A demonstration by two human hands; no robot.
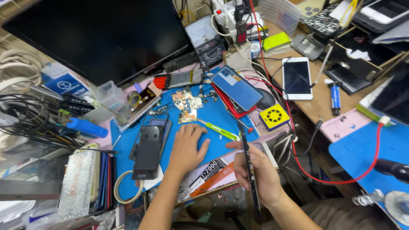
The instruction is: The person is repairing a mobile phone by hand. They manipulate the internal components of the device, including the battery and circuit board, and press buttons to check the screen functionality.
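Gripping a thin black phone frame (250, 170) edge-on, the right hand (259, 170) closes around it over the bench's near edge, just off the blue work mat (221, 121). The left hand (185, 149) lies open and flat on that mat, holding nothing, beside a black phone back cover (148, 151). Green tweezers (218, 130) lie just beyond the fingers, circuit boards (186, 104) and a blue phone (235, 88) farther back.
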